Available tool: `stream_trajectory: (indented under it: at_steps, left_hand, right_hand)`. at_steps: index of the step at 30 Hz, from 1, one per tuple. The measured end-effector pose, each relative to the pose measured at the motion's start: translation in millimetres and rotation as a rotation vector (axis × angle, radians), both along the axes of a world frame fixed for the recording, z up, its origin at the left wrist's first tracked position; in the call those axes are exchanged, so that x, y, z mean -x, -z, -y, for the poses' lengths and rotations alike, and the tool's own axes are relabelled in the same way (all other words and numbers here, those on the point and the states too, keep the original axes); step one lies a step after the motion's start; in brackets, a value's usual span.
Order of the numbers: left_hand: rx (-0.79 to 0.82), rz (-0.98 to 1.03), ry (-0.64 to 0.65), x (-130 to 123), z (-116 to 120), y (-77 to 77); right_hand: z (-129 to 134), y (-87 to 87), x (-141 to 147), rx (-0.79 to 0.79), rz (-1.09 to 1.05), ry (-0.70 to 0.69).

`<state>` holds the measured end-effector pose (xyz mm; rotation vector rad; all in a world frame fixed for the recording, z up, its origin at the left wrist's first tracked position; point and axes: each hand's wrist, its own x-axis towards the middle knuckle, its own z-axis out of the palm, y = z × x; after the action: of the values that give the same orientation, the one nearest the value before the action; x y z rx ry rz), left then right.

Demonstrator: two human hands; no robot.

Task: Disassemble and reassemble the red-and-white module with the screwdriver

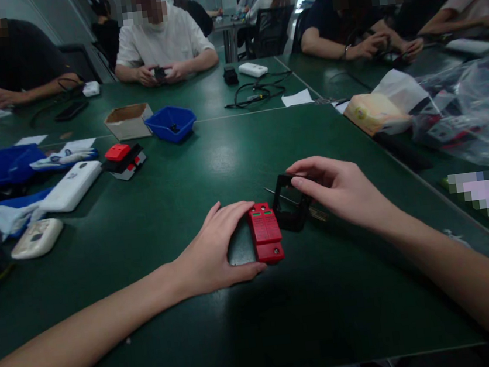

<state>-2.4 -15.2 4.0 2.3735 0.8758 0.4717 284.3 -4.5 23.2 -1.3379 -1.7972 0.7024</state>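
A red two-pole surge protector block [267, 234] with small green windows and screw terminals lies on the green table. My left hand [217, 251] spans its left side, fingertips at its far end and thumb at its near end. My right hand [331, 188] pinches a square black plastic frame [293, 225] between thumb and fingers; it stands tilted just right of the red block. Behind the frame, a thin metal rod, perhaps a screwdriver shaft [274, 193], lies partly hidden.
A red, black and grey device [123, 161], a blue bin [171, 124] and a cardboard box [129, 123] stand farther off. White cases and gloves [65, 159] lie at left. Plastic bags [470, 113] fill the right. Several people sit across the table [225, 168].
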Motion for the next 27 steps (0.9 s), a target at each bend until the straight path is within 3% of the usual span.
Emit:
stream_trajectory:
  at_steps: [5, 11, 14, 20, 23, 27]
  left_hand:
    - [0.033, 0.003, -0.012, 0.3, -0.4, 1.4]
    - [0.012, 0.016, 0.012, 3.5, 1.1, 7.7]
    - [-0.004, 0.021, 0.008, 5.1, 2.3, 10.3]
    - [-0.018, 0.06, -0.016, 3.4, 5.7, 7.9]
    - [-0.024, 0.065, -0.053, 1.3, 8.2, 5.6]
    - [-0.03, 0.035, -0.046, 0.8, 10.9, 4.8]
  right_hand:
    - [7.4, -22.8, 1.2, -0.008, 0.105, -0.007]
    - [26.3, -39.9, 8.2, -0.372, 0.382, 0.086]
    - [40.7, -31.6, 11.2, -0.524, 0.513, 0.054]
    - [60.3, -1.0, 9.9, -0.67, 0.559, -0.335]
    - [61.0, 6.9, 14.9, -0.841, 0.598, -0.491]
    - [57.1, 11.1, 22.2, -0.974, 0.586, -0.538]
